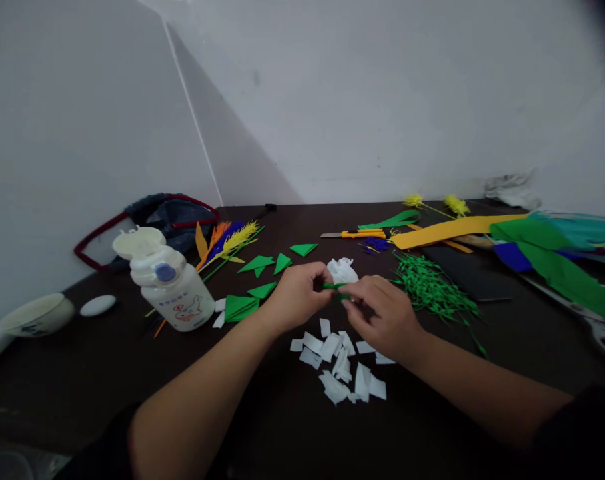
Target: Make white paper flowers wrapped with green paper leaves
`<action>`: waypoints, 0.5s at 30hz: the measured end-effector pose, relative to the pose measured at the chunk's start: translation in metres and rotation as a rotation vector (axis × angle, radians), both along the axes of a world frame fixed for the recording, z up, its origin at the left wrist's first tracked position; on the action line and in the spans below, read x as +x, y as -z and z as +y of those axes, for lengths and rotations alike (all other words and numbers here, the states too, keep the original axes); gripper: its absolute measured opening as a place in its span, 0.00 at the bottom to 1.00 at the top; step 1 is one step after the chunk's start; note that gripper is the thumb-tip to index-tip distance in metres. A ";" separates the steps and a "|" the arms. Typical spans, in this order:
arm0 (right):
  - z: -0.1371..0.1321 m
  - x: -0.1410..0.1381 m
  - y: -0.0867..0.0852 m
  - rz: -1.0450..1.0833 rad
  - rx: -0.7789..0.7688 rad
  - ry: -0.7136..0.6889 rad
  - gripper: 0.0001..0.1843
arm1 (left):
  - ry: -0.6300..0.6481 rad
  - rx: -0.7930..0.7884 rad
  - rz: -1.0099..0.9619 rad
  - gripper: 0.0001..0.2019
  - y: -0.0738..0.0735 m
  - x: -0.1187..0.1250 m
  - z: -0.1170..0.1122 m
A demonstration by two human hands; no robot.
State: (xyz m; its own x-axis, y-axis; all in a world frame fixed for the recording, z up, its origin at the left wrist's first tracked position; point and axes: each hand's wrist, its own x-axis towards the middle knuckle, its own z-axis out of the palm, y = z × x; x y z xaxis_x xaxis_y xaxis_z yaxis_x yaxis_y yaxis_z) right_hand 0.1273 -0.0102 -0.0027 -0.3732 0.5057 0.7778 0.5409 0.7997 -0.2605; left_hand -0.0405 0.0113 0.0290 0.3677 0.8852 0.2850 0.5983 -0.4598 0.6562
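My left hand (pixel 307 293) and my right hand (pixel 379 310) meet above the middle of the dark table. Between their fingertips runs a thin green strip (pixel 336 287), pinched from both sides; it looks like twisted crepe paper or a wrapped stem. Just behind the fingers sits a crumpled white tissue (pixel 343 269). Below the hands lie several small torn white paper pieces (pixel 331 347). Cut green paper pieces (pixel 241 308) are spread to the left of my left hand. A heap of thin green twisted bits (pixel 432 287) lies right of my right hand.
A white bottle (pixel 177 287) with its lid up stands at left, near a bowl (pixel 39 315). A utility knife (pixel 362 234) with its blade out lies at the back. Scissors (pixel 602 333) and a yellow paper strip (pixel 452 230) are at right. Paper stalks (pixel 232 240) lie behind the bottle.
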 end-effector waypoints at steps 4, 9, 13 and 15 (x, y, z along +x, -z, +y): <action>0.000 -0.004 -0.002 0.075 -0.154 -0.002 0.07 | -0.015 0.068 0.030 0.02 -0.002 0.005 -0.005; 0.002 -0.005 -0.003 0.200 -0.305 0.082 0.03 | 0.033 -0.004 -0.073 0.04 -0.002 0.006 -0.007; 0.004 -0.004 -0.001 0.268 -0.333 0.089 0.04 | 0.100 -0.198 -0.280 0.04 -0.003 0.004 -0.007; 0.004 -0.004 0.000 0.268 -0.330 0.083 0.05 | 0.118 -0.264 -0.370 0.04 -0.004 0.004 -0.007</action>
State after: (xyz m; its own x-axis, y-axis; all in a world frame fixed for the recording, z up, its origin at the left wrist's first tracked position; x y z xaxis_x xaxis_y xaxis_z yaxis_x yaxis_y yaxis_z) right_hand 0.1234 -0.0061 -0.0026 -0.1280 0.7631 0.6335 0.4781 0.6071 -0.6347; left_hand -0.0367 0.0043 0.0327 0.3865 0.9031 0.1872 0.2553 -0.2998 0.9192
